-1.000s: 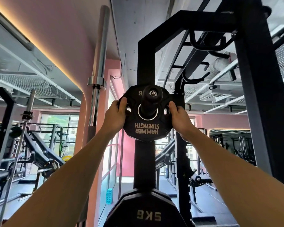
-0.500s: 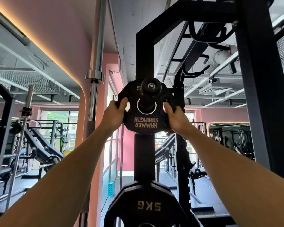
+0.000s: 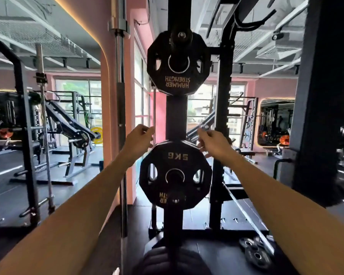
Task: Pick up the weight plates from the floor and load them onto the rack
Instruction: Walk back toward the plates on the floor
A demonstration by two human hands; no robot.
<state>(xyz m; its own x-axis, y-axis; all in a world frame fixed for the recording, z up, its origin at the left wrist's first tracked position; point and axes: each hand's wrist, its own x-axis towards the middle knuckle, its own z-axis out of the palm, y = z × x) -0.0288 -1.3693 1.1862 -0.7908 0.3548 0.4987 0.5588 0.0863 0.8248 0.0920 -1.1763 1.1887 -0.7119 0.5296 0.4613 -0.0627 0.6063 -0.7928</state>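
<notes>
A black Hammer Strength plate (image 3: 178, 80) hangs on the upper peg of the black rack post (image 3: 176, 118). Below it a second black plate marked 5 KG (image 3: 175, 173) sits on a lower peg. My left hand (image 3: 139, 139) and my right hand (image 3: 213, 143) hover either side of the post, between the two plates, holding nothing, fingers loosely curled. A third dark plate (image 3: 161, 261) shows at the bottom edge. Several small plates (image 3: 254, 253) lie on the floor at the lower right.
A steel barbell (image 3: 120, 108) stands upright just left of the post. A thick black rack upright (image 3: 322, 100) rises at the right. Another bar (image 3: 246, 217) leans toward the floor plates. Gym machines fill the left and far right background.
Both hands let go of the upper plate, which stays on its peg, and dropped down to the level of the 5 KG plate. My view tilted downward, showing the floor.
</notes>
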